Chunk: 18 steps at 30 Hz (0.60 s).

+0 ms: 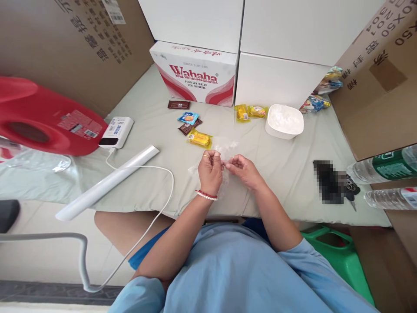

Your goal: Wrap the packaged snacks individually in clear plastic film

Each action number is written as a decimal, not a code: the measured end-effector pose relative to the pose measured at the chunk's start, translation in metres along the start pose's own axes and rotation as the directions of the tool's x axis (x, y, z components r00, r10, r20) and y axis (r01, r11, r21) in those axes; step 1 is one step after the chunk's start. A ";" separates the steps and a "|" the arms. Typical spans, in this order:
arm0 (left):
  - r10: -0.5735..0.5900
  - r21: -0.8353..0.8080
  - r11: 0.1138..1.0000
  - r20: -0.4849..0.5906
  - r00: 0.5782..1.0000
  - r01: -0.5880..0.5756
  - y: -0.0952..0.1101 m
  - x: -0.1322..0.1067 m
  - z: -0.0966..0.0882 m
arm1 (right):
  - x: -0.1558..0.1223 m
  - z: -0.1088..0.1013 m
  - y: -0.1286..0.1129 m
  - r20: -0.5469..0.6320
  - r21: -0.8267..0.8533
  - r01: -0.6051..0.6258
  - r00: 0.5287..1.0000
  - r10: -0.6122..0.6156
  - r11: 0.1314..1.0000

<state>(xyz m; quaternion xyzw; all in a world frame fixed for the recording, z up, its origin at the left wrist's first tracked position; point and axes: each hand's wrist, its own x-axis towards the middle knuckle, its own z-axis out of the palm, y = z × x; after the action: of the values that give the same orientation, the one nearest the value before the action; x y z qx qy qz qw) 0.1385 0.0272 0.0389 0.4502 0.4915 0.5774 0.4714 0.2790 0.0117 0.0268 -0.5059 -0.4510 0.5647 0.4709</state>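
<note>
My left hand [210, 173], with a red and white bracelet at the wrist, is closed in a pinch on a thin clear plastic bag [226, 147]. Close beside it, my right hand [245, 170] also pinches the bag, fingertips nearly meeting the left ones. The film spreads out beyond and below both hands; its opening cannot be made out. Just past my left hand lies a yellow wrapped snack [200, 138]. Behind that are a blue snack packet [188, 118] and brown packets [179, 104]. Two more yellow snacks [242, 113] lie beside a white tub [284, 121] holding crumpled clear plastic.
A Wahaha carton [198, 76] stands at the back. Left are a red jug [48, 117], a white device [117, 131] with a cable, and a long white tube [109, 182]. Keys [352, 188] and plastic bottles [391, 165] lie right. Cardboard boxes [384, 78] flank the cloth-covered table.
</note>
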 end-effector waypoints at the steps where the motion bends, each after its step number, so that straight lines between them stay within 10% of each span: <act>1: -0.021 -0.017 1.000 -0.014 1.000 0.021 0.000 0.002 -0.004 | -0.003 0.000 0.002 -0.027 0.039 -0.026 0.999 0.027 0.999; 10: -0.262 -0.198 0.952 -0.137 0.955 0.232 0.000 0.036 -0.062 | -0.040 -0.056 -0.001 -0.169 0.183 -0.154 0.968 0.186 0.971; 18: -0.049 -0.039 0.998 -0.040 0.998 0.047 0.008 -0.005 -0.020 | -0.026 0.030 0.009 -0.017 -0.025 0.040 0.999 -0.041 0.999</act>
<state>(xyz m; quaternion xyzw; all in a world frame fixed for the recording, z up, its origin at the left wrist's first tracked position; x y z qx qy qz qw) 0.1186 0.0189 0.0439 0.4175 0.5007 0.5842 0.4835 0.2497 -0.0166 0.0242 -0.5073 -0.4638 0.5452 0.4799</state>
